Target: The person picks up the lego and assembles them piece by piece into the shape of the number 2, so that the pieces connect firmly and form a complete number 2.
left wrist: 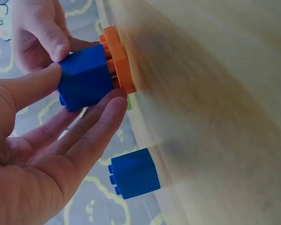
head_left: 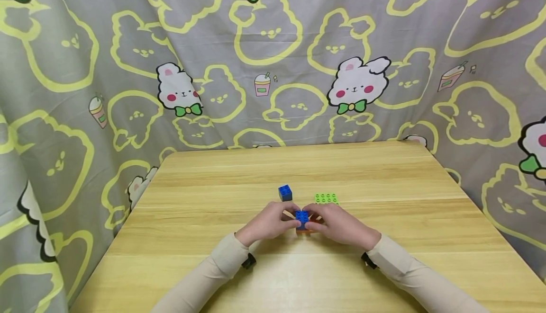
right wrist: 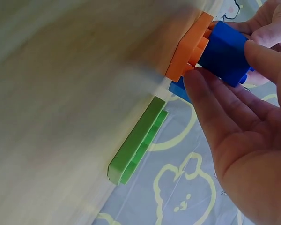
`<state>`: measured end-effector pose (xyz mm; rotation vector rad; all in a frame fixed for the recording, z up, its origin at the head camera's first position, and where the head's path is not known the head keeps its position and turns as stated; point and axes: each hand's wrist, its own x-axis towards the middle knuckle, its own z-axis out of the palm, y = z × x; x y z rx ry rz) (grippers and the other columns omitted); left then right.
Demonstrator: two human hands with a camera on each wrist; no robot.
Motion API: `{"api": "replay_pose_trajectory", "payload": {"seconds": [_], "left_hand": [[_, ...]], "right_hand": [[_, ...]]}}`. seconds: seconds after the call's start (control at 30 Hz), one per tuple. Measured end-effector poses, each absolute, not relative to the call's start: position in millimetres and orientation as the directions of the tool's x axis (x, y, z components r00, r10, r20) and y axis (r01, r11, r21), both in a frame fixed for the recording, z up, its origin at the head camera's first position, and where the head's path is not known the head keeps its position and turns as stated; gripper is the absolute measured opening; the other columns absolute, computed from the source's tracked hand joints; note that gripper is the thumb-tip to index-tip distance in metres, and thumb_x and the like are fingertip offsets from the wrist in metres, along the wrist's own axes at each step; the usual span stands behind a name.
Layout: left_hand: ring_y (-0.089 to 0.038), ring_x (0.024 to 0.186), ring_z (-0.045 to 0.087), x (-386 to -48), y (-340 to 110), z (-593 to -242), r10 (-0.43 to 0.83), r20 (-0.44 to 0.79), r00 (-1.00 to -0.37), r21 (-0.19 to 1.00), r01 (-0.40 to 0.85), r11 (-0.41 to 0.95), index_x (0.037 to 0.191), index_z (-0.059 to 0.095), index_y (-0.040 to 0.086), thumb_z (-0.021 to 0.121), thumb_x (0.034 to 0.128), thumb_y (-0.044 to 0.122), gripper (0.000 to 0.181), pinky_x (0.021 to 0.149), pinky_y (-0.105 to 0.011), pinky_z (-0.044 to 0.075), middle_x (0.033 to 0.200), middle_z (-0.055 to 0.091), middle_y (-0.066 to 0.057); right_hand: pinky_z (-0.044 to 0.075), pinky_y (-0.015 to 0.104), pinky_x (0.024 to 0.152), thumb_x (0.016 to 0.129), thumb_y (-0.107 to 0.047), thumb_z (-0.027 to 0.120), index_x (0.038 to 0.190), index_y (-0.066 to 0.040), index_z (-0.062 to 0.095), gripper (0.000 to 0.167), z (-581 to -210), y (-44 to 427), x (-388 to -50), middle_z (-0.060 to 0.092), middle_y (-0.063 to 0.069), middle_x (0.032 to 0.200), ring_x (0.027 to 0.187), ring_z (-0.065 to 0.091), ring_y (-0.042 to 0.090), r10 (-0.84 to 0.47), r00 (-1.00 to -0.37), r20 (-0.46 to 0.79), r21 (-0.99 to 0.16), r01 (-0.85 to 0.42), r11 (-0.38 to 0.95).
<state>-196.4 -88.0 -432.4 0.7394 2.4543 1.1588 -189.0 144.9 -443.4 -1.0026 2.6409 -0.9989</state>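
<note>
Between both hands is a blue toy building block, studs upward, over one end of a flat orange block lying on the table. Orange studs show between the two in both wrist views; whether they are joined I cannot tell. My left hand pinches the blue block from the left, its thumb on the near side. From the right, my right hand pinches the same block, a fingertip close to the orange one in the right wrist view.
A second blue block stands on the wooden table beyond my left hand. Beyond the right hand lies a flat green block, partly hidden in the head view. A patterned curtain hangs behind the table and at its sides.
</note>
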Motion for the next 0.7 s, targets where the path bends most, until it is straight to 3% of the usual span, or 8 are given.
{"api": "replay_pose_trajectory", "payload": {"seconds": [0.3,0.7], "left_hand": [[-0.021,0.102,0.074,-197.1,-87.9,-431.9,0.578,-0.069,-0.813,0.797,0.304,0.522,0.119,0.071,0.011,0.071,0.0982,0.018,0.022,0.083,-0.025,0.06,0.121,0.071,-0.007],[-0.02,0.102,0.074,-197.6,-87.3,-432.0,0.571,-0.064,-0.818,0.793,0.306,0.527,0.117,0.072,0.011,0.072,0.0973,0.019,0.021,0.084,-0.027,0.059,0.119,0.072,-0.005]], "right_hand": [[0.059,0.032,0.086,0.101,-0.022,0.067,0.13,-0.012,0.065,0.031,-442.5,144.2,-188.5,0.073,-0.004,0.114,0.103,0.07,0.009,-0.637,-0.764,0.104,-0.626,-0.548,0.555],[0.059,0.033,0.088,0.101,-0.023,0.066,0.13,-0.011,0.065,0.031,-442.3,145.0,-187.8,0.073,-0.002,0.116,0.106,0.071,0.011,-0.641,-0.761,0.097,-0.633,-0.544,0.55]]}}
